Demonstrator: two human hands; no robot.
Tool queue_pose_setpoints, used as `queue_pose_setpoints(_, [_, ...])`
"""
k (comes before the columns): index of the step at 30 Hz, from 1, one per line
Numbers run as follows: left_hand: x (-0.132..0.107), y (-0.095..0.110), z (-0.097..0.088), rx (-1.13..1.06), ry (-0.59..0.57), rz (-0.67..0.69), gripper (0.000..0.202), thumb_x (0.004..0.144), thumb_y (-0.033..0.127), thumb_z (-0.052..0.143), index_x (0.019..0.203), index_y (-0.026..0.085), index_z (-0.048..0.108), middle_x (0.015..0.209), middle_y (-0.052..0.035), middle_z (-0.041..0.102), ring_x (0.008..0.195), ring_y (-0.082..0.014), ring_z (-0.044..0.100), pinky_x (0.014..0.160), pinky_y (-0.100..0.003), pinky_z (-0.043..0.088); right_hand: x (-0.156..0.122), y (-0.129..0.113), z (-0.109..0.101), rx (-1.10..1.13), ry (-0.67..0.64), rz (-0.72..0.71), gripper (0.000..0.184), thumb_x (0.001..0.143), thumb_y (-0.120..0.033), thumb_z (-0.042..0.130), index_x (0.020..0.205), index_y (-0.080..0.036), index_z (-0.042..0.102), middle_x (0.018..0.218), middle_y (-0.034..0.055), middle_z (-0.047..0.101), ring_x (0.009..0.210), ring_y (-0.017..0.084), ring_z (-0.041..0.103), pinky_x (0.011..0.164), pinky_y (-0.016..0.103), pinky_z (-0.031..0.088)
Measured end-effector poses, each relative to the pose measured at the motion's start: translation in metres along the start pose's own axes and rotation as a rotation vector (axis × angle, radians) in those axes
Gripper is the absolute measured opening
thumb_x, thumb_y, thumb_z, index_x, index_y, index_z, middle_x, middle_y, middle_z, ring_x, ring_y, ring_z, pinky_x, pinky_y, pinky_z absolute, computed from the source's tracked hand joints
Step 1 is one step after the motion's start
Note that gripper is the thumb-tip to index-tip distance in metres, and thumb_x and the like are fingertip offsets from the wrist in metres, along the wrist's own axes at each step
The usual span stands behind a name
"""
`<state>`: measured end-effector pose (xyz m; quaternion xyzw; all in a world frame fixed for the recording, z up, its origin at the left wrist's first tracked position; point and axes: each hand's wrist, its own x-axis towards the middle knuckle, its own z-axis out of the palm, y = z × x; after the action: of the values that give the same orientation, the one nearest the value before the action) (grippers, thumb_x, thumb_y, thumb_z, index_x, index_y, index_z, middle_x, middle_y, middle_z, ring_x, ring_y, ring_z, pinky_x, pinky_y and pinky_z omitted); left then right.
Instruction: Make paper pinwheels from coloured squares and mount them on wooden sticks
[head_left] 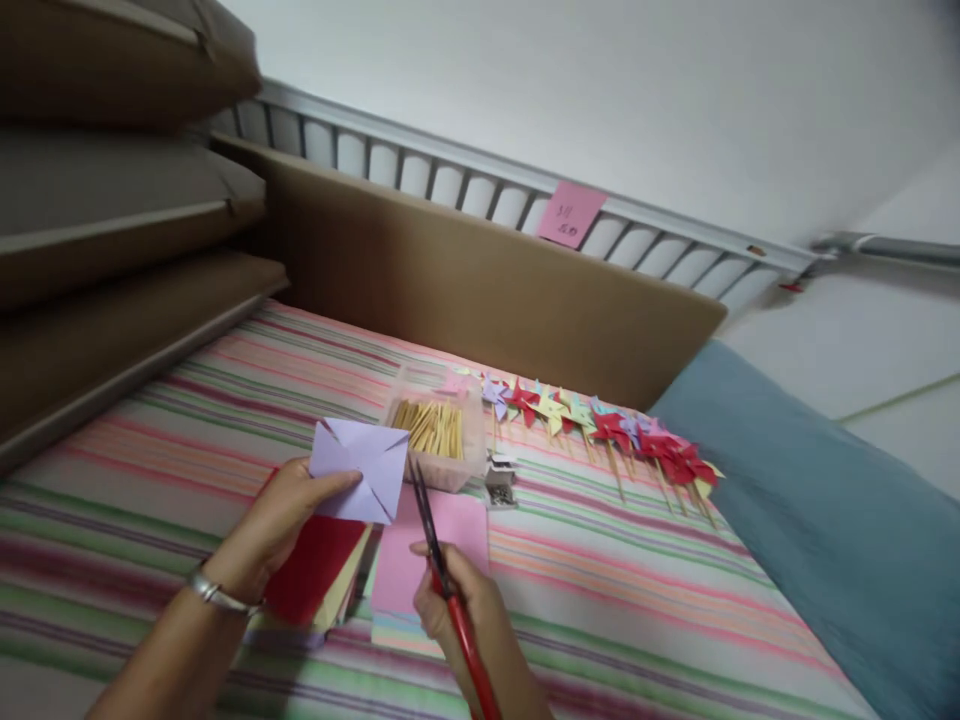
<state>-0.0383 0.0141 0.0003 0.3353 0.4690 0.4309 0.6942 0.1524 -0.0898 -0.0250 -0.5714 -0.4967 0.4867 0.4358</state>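
- Nearest the camera, the left hand (294, 505), in front and to the left of the plastic box (472, 440) of sticks (431, 430), pinches the purple square (382, 465), thumb on top; its other fingers are mostly hidden.
- Red-topped paper stack (315, 570), before the box's left side, lies partly behind that hand; its lower sheets are hard to count.
- Purple square, held up by the box's near left corner, shows slits at 3 corners; the 4th, by the thumb, I cannot make out.
- Step in hand, I judge: slitting the sheet's corners. Any further cut seems to call for turning the sheet, parting the blades and stopping short of the centre.
- Pink-topped paper stack (461, 530) lies directly before the box.
- Scissors (448, 585), tips near the box's front wall, sit in the right hand (478, 595), fingers curled round them; blades look nearly together, handle ends cut off by the frame.
- Small carton (501, 485) stands just right of the box; its contents are too tiny to name.
- Pinwheels (611, 430) overlap in a row farther right of the box, too crowded to count.
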Motion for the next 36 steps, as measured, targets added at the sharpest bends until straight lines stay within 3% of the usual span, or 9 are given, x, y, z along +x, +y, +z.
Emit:
queue_pose_setpoints(3, [0.002, 0.008, -0.017, 0.005, -0.062, 0.024, 0.027, 0.060, 0.025, 0.081, 0.082, 0.011, 0.074, 0.076, -0.0097, 0.076, 0.068, -0.0236, 0.068, 0.067, -0.031, 0.051, -0.005, -0.002, 0.004, -0.096, -0.152, 0.037, 0.037, 0.077, -0.039, 0.064, 0.106, -0.016, 0.063, 0.060, -0.0064, 0.040, 0.051, 0.008, 0.035, 0.047, 0.020, 0.031])
queue_pose_setpoints(6, [0.000, 0.010, -0.025, 0.000, -0.110, 0.018, 0.026, 0.062, 0.026, 0.080, 0.083, 0.011, 0.074, 0.075, -0.0093, 0.076, 0.067, -0.0229, 0.068, 0.068, -0.031, 0.051, -0.007, -0.003, 0.008, -0.150, -0.208, 0.074, 0.036, 0.080, -0.041, 0.060, 0.106, -0.016, 0.063, 0.060, -0.0063, 0.038, 0.051, 0.009, 0.033, 0.047, 0.021, 0.028])
queue_pose_setpoints(17, [-0.008, 0.014, -0.026, -0.035, -0.180, -0.030, 0.027, 0.059, 0.028, 0.081, 0.079, 0.011, 0.075, 0.072, -0.0094, 0.075, 0.067, -0.0251, 0.068, 0.067, -0.032, 0.050, -0.011, -0.004, 0.013, -0.299, -0.213, 0.129, 0.037, 0.075, -0.040, 0.062, 0.102, -0.015, 0.067, 0.061, -0.0055, 0.037, 0.057, 0.011, 0.035, 0.053, 0.023, 0.031])
queue_pose_setpoints(36, [-0.012, 0.016, -0.020, -0.027, -0.203, -0.032, 0.018, 0.062, 0.025, 0.077, 0.073, 0.010, 0.075, 0.070, -0.0092, 0.075, 0.060, -0.0202, 0.066, 0.062, -0.027, 0.048, -0.009, 0.005, 0.012, -0.373, -0.155, 0.141, 0.036, 0.070, -0.042, 0.064, 0.098, -0.020, 0.072, 0.067, -0.0025, 0.043, 0.057, 0.013, 0.041, 0.056, 0.024, 0.035])
